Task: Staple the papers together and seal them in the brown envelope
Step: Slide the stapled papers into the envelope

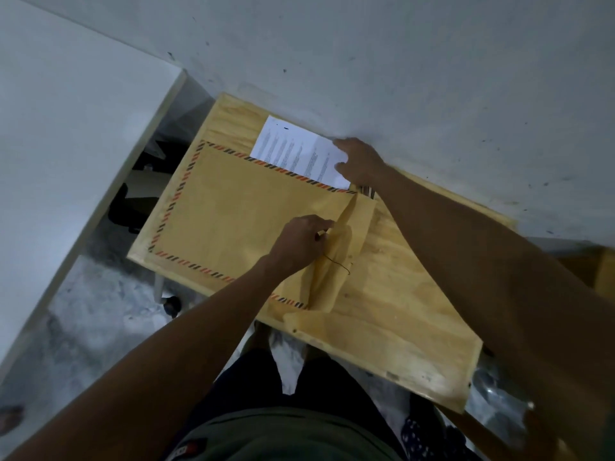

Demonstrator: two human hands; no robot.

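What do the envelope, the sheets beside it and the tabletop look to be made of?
Envelope: brown kraft-type paper, matte, by its creased flap and printed red-and-black striped border.
Sheets: thin white printed paper, lying flat under the right hand.
Tabletop: pale wood, probably plywood, with visible grain and a dull, scuffed finish.
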